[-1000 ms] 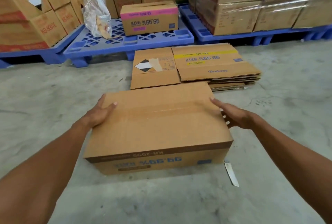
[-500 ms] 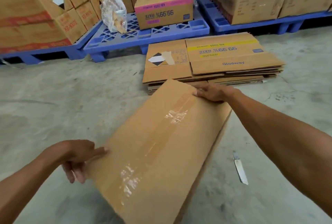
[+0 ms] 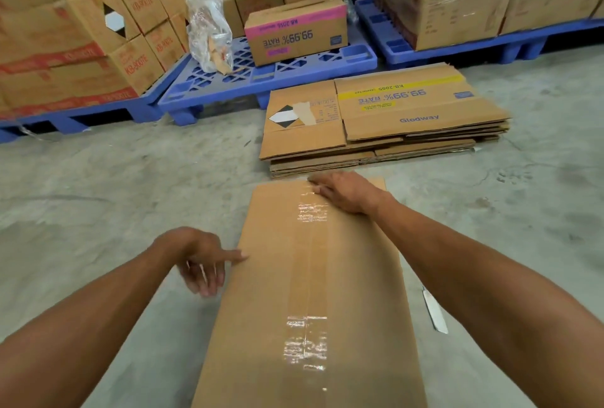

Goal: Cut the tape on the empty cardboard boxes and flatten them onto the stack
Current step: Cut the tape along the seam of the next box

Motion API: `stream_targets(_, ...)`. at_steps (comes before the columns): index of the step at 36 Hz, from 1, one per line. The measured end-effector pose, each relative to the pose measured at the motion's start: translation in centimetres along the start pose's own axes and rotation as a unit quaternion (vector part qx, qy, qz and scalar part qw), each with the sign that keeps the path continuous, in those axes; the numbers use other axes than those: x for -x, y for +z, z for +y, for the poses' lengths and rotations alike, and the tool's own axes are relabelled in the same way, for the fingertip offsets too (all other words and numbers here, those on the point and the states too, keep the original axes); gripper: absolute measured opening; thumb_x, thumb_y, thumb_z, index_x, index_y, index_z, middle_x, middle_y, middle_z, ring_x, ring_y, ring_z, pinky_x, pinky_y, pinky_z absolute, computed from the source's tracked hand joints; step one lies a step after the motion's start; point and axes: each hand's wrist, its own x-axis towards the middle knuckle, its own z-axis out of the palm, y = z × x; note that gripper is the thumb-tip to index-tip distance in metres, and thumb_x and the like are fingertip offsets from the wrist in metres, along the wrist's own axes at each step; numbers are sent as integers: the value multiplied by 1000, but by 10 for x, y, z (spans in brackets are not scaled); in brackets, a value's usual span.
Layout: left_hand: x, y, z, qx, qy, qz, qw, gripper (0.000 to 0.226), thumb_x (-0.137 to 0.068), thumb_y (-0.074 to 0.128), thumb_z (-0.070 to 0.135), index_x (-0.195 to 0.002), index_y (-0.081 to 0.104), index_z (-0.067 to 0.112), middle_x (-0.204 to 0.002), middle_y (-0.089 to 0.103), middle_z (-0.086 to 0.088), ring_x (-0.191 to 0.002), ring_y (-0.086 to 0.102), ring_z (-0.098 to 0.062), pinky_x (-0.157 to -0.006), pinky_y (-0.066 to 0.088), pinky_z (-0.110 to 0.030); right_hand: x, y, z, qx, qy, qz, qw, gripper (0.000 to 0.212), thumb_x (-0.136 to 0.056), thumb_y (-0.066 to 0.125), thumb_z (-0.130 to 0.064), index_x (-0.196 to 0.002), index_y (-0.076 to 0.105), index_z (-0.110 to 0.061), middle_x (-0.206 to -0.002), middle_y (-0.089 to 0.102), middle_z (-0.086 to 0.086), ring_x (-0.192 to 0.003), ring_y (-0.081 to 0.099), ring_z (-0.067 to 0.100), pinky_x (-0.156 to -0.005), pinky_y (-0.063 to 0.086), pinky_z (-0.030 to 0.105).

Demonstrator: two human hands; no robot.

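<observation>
The box (image 3: 313, 283) is seen on the floor just short of the stack (image 3: 385, 126), its taped seam and long axis running straight toward that stack. The right hand (image 3: 346, 192) is laid flat at the box's far end, fingers together, while the left hand (image 3: 199, 260) is held loosely spread, one finger touching the box's left edge. The knife (image 3: 434, 311), right of the box, is judged nearer the right hand.

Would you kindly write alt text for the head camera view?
Two bare hands steady a taped cardboard box on a concrete floor: right hand on its far end, left hand at its left edge. A knife lies right; a flattened stack beyond.
</observation>
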Motion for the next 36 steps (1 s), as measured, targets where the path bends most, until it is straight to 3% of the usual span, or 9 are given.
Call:
stream_targets(4, -24, -14, 53, -48, 116, 385, 914, 36, -100, 51, 39, -110, 64, 7, -106, 70, -13, -98, 69, -31, -82, 58, -40, 6, -7, -11, -31, 20, -30, 999, 43, -105, 44, -35, -143, 51, -16, -143, 57, 9, -129, 52, 29, -108, 40, 38)
stream_targets(6, -35, -4, 76, -54, 206, 446, 869, 19, -98, 49, 28, -108, 60, 16, -119, 61, -10, -110, 59, -32, -91, 52, -43, 11, -18, -11, -62, 29, -47, 997, 39, -103, 51, -30, -138, 58, -14, -139, 60, 7, -127, 54, 26, -107, 40, 35)
stream_targets(10, -56, 21, 111, -70, 352, 458, 813, 29, -101, 45, 21, -126, 60, 19, -132, 58, -4, -127, 48, -27, -108, 37, -47, 30, -38, 15, -149, 93, 54, 983, 26, -102, 50, -19, -119, 69, -14, -118, 70, 6, -112, 63, 24, -93, 47, 31)
stream_targets(14, -62, 31, 123, -18, 420, 468, 777, 32, -99, 44, 17, -124, 65, 16, -125, 65, -4, -117, 57, -24, -107, 42, -44, 65, -49, 63, -81, 187, 130, 970, 24, -101, 44, -16, -104, 67, -7, -106, 71, 13, -99, 64, 33, -87, 54, 44)
stream_targets(19, -76, 41, 124, 10, 421, 514, 748, 28, -99, 44, 17, -117, 66, 11, -111, 61, -8, -107, 53, -25, -100, 44, -43, 129, -1, 93, -27, 321, -217, 922, 40, -98, 60, -39, -98, 73, -1, -91, 77, 8, -77, 76, 20, -68, 62, 33)
stream_targets(21, -78, 41, 125, 24, 416, 527, 741, 26, -98, 45, 16, -113, 66, 11, -108, 59, -8, -104, 53, -25, -97, 45, -42, 148, 26, 94, -30, 347, -269, 898, 49, -90, 68, -51, -87, 71, -2, -74, 76, 5, -60, 74, 14, -55, 60, 28)
stream_targets(26, -78, 44, 129, 52, 395, 539, 742, 16, -93, 48, 16, -99, 62, 10, -103, 58, -9, -99, 53, -26, -87, 47, -42, 179, 77, 90, -7, 380, -254, 889, 57, -64, 83, -67, -75, 67, -13, -53, 70, -7, -48, 69, 6, -47, 48, 21)
stream_targets(34, -78, 40, 127, 79, 341, 571, 742, 15, -88, 49, 10, -94, 61, 15, -100, 57, -4, -98, 53, -24, -86, 45, -38, 171, 72, 99, -82, 349, -271, 893, 24, -87, 77, -30, -71, 66, -16, -61, 72, -8, -65, 74, 8, -53, 52, 15)
stream_targets(36, -78, 40, 126, 81, 325, 574, 747, 15, -87, 48, 11, -94, 60, 15, -101, 58, -4, -99, 52, -25, -87, 45, -39, 163, 55, 105, -115, 349, -234, 900, 20, -89, 76, -23, -79, 63, -12, -77, 74, 4, -72, 75, 19, -62, 61, 27)
